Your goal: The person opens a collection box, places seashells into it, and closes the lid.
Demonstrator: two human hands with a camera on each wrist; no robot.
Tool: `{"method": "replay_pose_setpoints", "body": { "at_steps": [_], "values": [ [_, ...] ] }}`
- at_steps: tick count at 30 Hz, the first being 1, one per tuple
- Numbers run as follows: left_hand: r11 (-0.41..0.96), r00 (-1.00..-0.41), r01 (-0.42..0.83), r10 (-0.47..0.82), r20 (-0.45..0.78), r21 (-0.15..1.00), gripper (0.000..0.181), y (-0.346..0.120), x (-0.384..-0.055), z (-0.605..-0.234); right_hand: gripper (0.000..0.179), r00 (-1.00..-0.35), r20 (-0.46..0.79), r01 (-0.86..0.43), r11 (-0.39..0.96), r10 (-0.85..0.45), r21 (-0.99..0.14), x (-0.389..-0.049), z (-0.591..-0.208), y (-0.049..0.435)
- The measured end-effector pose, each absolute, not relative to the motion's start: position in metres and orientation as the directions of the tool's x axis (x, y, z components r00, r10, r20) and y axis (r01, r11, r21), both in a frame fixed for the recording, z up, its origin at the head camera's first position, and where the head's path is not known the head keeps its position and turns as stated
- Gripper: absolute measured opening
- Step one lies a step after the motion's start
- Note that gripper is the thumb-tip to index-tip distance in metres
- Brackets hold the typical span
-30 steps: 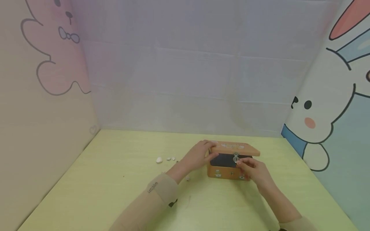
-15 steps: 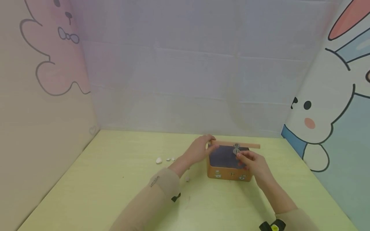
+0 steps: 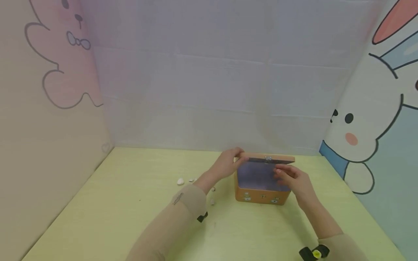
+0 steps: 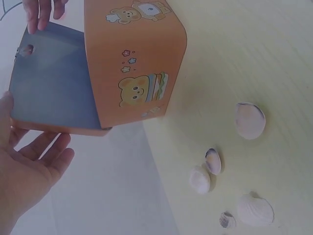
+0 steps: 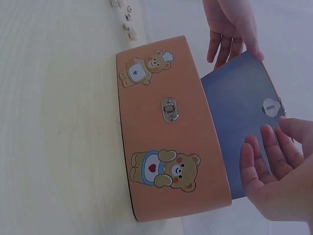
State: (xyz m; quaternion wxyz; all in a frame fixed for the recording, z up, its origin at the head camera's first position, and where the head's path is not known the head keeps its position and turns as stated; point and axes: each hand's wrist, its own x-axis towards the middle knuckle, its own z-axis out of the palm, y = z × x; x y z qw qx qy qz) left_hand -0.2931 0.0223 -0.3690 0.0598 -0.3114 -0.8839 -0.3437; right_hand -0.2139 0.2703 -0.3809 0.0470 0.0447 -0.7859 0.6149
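Note:
An orange suitcase-shaped box (image 3: 256, 196), decorated with bear pictures, stands on the table with its lid (image 3: 253, 156) tilted up and back. The lid's inside (image 5: 234, 93) is grey-blue. My left hand (image 3: 225, 165) grips the lid's left side, thumb on the front edge and fingers behind. By the lid's other end is my right hand (image 3: 295, 181), holding nothing, fingers loosely bent before the lid's inner face. In the right wrist view, its thumb reaches the lid edge near the metal clasp (image 3: 268, 158). A metal turn-lock (image 5: 169, 109) sits on the box front.
Several seashells (image 4: 255, 210) lie on the pale yellow table (image 3: 137, 224) left of the box, partly hidden by my left forearm in the head view. A grey-white wall (image 3: 196, 90) rises behind, and side walls carry cartoon animals.
The lid has swung from partly raised to tilted up and back. My left hand rose with it, while my right hand let go of the clasp and moved slightly right.

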Motion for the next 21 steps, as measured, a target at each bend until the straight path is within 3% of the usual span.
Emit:
{"method": "replay_pose_setpoints", "body": {
  "at_steps": [10, 21],
  "values": [
    [0.539, -0.812, 0.566, 0.495, 0.31, 0.624, 0.045, 0.024, -0.3, -0.366, 0.021, -0.969, 0.246, -0.244, 0.07, 0.029, -0.967, -0.226, -0.387, 0.298],
    [0.529, -0.851, 0.507, 0.433, 0.297, 0.68, 0.049, 0.024, -0.307, -0.372, 0.013, -0.931, 0.274, -0.277, 0.023, 0.241, -0.961, -0.251, -0.401, 0.312]
  ]
}}
